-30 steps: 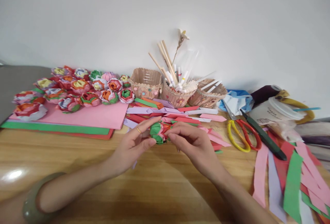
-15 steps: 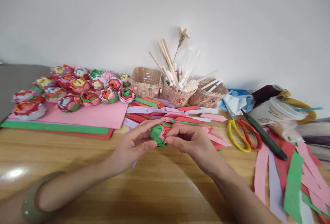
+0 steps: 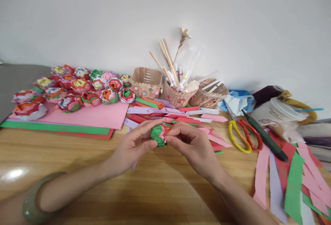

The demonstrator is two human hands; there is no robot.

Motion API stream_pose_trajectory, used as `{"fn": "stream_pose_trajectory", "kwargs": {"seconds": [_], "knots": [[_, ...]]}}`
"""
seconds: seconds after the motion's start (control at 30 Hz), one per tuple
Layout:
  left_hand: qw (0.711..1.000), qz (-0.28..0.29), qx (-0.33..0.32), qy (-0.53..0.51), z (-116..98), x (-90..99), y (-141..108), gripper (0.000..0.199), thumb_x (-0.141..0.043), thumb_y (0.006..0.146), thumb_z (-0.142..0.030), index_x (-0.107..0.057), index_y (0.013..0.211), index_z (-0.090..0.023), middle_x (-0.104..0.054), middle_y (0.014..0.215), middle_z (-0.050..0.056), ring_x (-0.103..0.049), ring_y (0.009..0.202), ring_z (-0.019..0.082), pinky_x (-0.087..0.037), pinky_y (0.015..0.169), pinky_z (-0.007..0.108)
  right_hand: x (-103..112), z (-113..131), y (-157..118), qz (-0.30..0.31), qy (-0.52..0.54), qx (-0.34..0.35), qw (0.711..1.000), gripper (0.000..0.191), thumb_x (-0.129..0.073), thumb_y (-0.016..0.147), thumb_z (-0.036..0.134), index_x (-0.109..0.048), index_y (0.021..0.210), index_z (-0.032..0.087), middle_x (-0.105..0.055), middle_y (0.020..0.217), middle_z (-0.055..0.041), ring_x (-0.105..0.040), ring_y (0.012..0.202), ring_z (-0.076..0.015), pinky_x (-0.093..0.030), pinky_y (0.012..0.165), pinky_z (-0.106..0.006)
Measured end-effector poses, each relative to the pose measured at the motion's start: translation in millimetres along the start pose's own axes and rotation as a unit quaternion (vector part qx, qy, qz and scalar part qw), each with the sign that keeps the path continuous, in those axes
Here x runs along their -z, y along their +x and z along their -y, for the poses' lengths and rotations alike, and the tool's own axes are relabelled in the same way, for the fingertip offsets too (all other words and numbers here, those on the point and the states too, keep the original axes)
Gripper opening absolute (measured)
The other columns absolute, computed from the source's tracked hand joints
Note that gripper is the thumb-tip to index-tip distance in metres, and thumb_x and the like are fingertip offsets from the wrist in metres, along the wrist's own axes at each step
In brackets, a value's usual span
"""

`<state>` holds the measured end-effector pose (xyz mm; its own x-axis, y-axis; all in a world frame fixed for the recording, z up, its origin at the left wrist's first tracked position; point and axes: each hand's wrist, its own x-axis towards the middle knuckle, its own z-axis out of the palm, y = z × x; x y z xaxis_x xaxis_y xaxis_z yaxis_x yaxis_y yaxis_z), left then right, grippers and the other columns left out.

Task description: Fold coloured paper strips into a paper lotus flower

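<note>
A small folded paper flower [image 3: 158,135], green outside with pink and red petals within, is held above the wooden table between both hands. My left hand [image 3: 134,145], with a ring on one finger, grips its green side between thumb and fingers. On the opposite side, my right hand [image 3: 192,145] pinches the pink and red petals with thumb and index finger. The fingertips partly cover the flower. Just behind the hands lie folded paper strips [image 3: 178,114] in red, pink, purple and green.
Finished paper flowers [image 3: 81,85] sit on coloured paper sheets [image 3: 113,116] at left. Decorated stick baskets [image 3: 174,95] stand by the wall, one holding wooden sticks and markers. To the right are scissors [image 3: 240,137], a dark green utility knife [image 3: 269,140], a lidded cup [image 3: 278,111] and cut paper strips [image 3: 294,183].
The right hand and forearm have shifted very slightly, and its fingers sit a little differently on the petals. The left hand keeps its hold on the flower.
</note>
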<state>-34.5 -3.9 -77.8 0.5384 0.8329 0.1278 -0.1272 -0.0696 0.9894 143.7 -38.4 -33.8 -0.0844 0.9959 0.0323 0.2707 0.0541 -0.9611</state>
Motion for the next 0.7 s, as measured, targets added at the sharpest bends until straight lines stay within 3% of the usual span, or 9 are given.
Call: {"fn": "stream_pose_trajectory", "kwargs": {"seconds": [0.33, 0.53, 0.7], "knots": [[1.000, 0.003, -0.019, 0.018, -0.5, 1.3, 2.1, 0.041, -0.063, 0.080, -0.027, -0.059, 0.121, -0.032, -0.058, 0.127, 0.005, -0.049, 0.120, 0.025, -0.040, 0.102, 0.039, 1.1, 1.9, -1.7, 0.010, 0.011, -0.003, 1.000, 0.015, -0.065, 0.077, 0.028, -0.067, 0.067, 0.017, -0.060, 0.065, -0.0012, -0.051, 0.060, -0.0128, -0.039, 0.052, -0.026], [0.994, 0.051, -0.061, 0.072, 0.1, 7.0, 5.0, 0.045, -0.057, 0.084, -0.023, -0.053, 0.127, -0.035, -0.055, 0.130, 0.004, -0.047, 0.123, 0.024, -0.040, 0.102, 0.040, 4.6, 1.6, -2.3, 0.024, 0.009, -0.009, 1.000, 0.012, -0.068, 0.075, 0.027, -0.067, 0.067, 0.017, -0.057, 0.063, 0.0009, -0.046, 0.055, -0.0103, -0.035, 0.049, -0.024], [0.987, 0.060, -0.077, 0.131, -0.1, 9.7, 6.0, 0.049, -0.055, 0.085, -0.019, -0.047, 0.129, -0.039, -0.053, 0.131, 0.001, -0.045, 0.124, 0.022, -0.036, 0.105, 0.037, 5.5, 0.7, -3.1, 0.033, -0.018, 0.039, 0.999, 0.008, -0.065, 0.079, 0.019, -0.072, 0.075, 0.019, -0.059, 0.067, -0.0001, -0.051, 0.061, -0.0120, -0.038, 0.054, -0.025]]}}
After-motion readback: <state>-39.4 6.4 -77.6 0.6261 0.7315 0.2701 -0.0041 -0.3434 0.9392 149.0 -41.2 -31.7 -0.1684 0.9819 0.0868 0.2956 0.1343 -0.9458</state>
